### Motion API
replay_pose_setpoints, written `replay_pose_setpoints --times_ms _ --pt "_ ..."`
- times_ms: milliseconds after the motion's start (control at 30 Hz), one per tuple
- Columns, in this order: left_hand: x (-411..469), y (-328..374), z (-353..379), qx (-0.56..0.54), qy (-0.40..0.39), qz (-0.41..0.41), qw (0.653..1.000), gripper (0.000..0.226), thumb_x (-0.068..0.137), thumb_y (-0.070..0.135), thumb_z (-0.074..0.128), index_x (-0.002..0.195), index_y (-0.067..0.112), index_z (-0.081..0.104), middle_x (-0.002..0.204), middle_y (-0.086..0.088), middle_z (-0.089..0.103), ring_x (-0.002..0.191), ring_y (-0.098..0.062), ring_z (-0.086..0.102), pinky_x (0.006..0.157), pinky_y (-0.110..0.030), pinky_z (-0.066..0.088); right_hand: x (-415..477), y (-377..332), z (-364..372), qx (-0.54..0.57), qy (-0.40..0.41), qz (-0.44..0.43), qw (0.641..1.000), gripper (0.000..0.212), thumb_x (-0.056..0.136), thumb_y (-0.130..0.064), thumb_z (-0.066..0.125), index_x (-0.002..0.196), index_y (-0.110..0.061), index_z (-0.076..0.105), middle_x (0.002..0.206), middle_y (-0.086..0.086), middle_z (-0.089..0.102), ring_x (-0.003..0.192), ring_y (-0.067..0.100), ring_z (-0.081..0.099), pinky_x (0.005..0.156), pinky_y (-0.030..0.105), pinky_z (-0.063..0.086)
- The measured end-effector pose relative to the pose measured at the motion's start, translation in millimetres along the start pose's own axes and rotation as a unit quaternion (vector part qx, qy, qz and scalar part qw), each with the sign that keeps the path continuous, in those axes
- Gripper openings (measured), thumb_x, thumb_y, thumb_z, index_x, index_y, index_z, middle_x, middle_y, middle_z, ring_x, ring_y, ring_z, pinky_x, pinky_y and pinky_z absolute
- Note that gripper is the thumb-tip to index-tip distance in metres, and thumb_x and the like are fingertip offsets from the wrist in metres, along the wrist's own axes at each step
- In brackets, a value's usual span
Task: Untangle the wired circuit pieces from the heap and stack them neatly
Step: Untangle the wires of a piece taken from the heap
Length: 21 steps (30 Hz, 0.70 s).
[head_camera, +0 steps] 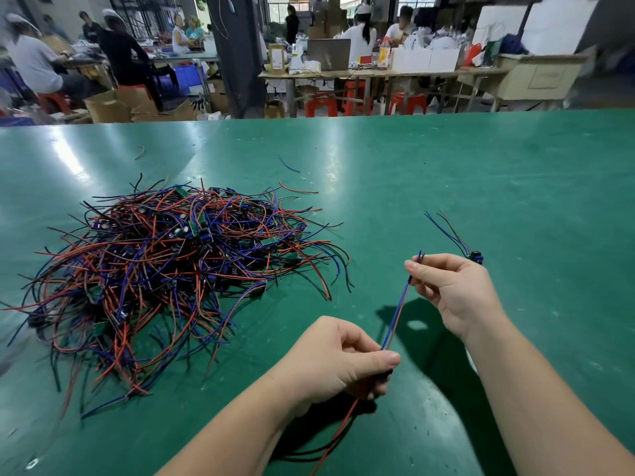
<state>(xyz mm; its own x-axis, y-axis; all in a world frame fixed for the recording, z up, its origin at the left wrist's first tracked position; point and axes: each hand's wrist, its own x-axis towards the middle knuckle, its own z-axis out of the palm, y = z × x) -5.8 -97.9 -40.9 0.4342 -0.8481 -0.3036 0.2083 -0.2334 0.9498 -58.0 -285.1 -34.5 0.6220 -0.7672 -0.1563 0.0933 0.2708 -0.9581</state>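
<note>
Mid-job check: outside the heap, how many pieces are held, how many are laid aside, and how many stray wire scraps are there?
Held wired piece, between left hand and right hand: 1
Laid-aside wired piece on the table: 1
Stray wire scraps beyond the heap: 2
Total: 4

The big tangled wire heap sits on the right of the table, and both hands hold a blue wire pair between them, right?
Not quite. In the head view the heap lies on the left of the table, not the right. The rest holds: the left hand and right hand hold a blue wire pair between them.
</note>
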Motion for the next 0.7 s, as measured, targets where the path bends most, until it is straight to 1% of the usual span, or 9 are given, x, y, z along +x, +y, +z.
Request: replay_pose_setpoints --times_ms 233,300,333,433,467,533,567,633,700 --pt "1.4 -2.0 -2.9 -0.019 -0.002 -0.009 1.000 0.018 0.079 0.014 0.076 0.078 0.005 0.060 0.064 -0.010 0.067 0.055 -0.016 0.066 0.051 -0.024 0.053 0.8 3.6 1.5 0.027 0.037 -0.032 0.998 0.021 0.085 -0.012 0.069 0.067 -0.007 0.059 0.048 0.003 0.060 0.041 0.013 0.058 0.042 0.018 0.047" --pt "2.3 -3.4 -4.8 -0.019 -0.001 -0.008 1.000 0.017 0.078 0.015 0.076 0.078 0.007 0.061 0.066 -0.009 0.068 0.056 -0.016 0.067 0.051 -0.023 0.052 0.1 3.8 1.6 0.007 0.029 -0.020 0.999 0.019 0.090 -0.014 0.064 0.072 -0.007 0.060 0.047 0.005 0.059 0.040 0.016 0.059 0.040 0.019 0.047" --pt "2.9 -4.1 -4.9 -0.024 0.008 -0.003 1.000 0.018 0.077 0.016 0.076 0.078 0.007 0.062 0.066 -0.008 0.068 0.057 -0.016 0.068 0.050 -0.023 0.052 -0.7 4.2 1.0 -0.028 0.024 -0.012 0.999 0.019 0.092 -0.015 0.061 0.076 -0.006 0.061 0.048 0.007 0.060 0.039 0.017 0.059 0.039 0.019 0.047" --pt "8.3 -5.1 -4.5 -0.074 0.089 0.021 0.993 0.028 0.068 0.025 0.078 0.080 0.005 0.064 0.068 -0.009 0.070 0.059 -0.017 0.068 0.051 -0.023 0.053 -7.8 5.4 -0.5 -0.183 -0.007 -0.005 0.983 0.013 0.093 -0.015 0.060 0.084 -0.006 0.062 0.050 0.010 0.062 0.038 0.018 0.059 0.038 0.020 0.046" --pt "11.2 -5.2 -4.9 -0.094 0.127 0.029 0.987 0.029 0.068 0.026 0.077 0.081 0.004 0.065 0.069 -0.010 0.071 0.059 -0.017 0.068 0.051 -0.023 0.053 -12.2 4.7 1.2 -0.204 -0.030 -0.015 0.979 0.012 0.090 -0.015 0.063 0.085 -0.005 0.063 0.049 0.009 0.062 0.039 0.019 0.059 0.038 0.021 0.046" --pt "16.2 -5.6 -5.9 -0.131 0.193 0.050 0.971 0.021 0.075 0.020 0.075 0.083 0.002 0.067 0.069 -0.012 0.072 0.054 -0.015 0.066 0.048 -0.020 0.051 -23.3 1.8 8.9 -0.188 -0.100 -0.047 0.976 0.017 0.083 -0.018 0.071 0.087 -0.003 0.065 0.053 0.010 0.064 0.043 0.020 0.060 0.041 0.023 0.047" --pt "17.6 -5.8 -6.5 -0.146 0.213 0.066 0.964 0.016 0.078 0.016 0.073 0.083 0.001 0.068 0.069 -0.013 0.072 0.054 -0.014 0.067 0.048 -0.020 0.052 -29.7 0.6 13.7 -0.184 -0.141 -0.067 0.970 0.020 0.078 -0.021 0.075 0.086 -0.005 0.067 0.057 0.011 0.065 0.047 0.020 0.062 0.043 0.024 0.049" --pt "18.5 -6.0 -8.3 -0.147 0.229 0.103 0.957 0.011 0.085 0.013 0.067 0.084 0.002 0.070 0.072 -0.013 0.072 0.061 -0.015 0.070 0.052 -0.021 0.053 -40.1 3.2 22.0 -0.251 -0.194 -0.118 0.941 0.025 0.066 -0.027 0.083 0.083 -0.013 0.071 0.064 0.010 0.068 0.054 0.016 0.063 0.051 0.025 0.052" --pt "17.4 -3.8 -10.8 -0.118 0.219 0.129 0.960 0.019 0.092 0.015 0.058 0.083 0.008 0.073 0.074 -0.009 0.074 0.064 -0.012 0.069 0.053 -0.019 0.053 -44.4 8.3 27.0 -0.355 -0.188 -0.173 0.899 0.023 0.064 -0.023 0.087 0.082 -0.019 0.073 0.068 0.006 0.071 0.056 0.009 0.058 0.059 0.026 0.051"
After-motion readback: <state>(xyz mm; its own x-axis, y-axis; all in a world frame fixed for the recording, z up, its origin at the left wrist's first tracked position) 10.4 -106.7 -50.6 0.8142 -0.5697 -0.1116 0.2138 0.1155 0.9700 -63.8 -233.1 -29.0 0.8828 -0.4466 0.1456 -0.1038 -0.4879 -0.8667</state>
